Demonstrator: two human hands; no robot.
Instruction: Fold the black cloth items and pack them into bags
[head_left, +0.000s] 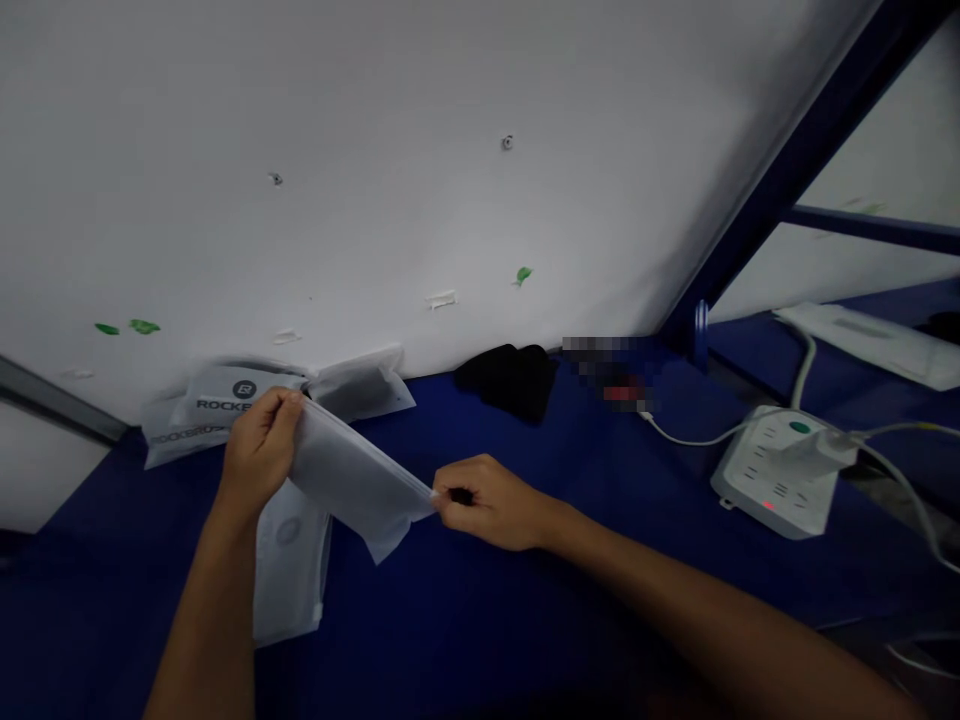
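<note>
The person's two hands are apart from each other, and both are pinched tight on the same cloudy bag [349, 475]. The left hand [262, 440] grips one end of its top edge, with the thumb and fingers pressed together. The right hand [484, 503] pinches the other end. The bag is stretched between them, up over the blue worktop [450, 630], and its top edge slopes down toward the right hand. One bottom corner hangs loose.

Under the left hand lies a flat bag [289, 575] with a pale round mark on it. Just behind that hand, by the white wall [390, 150], are some printed bags [217, 392] with big dark letters and a round badge. The left hand hides part of the word. Beside them is another bag [356, 385] with something dark inside; I can't tell what.

A floppy black thing [514, 380] lies near the wall, past the right hand. Well off to the right sits a white power strip [776, 490] with a little red light, a green spot and a fat plug [814, 455] stuck in it. A thin white cord [690, 441] runs from near the strip to a blurry patch that I can't make out.
</note>
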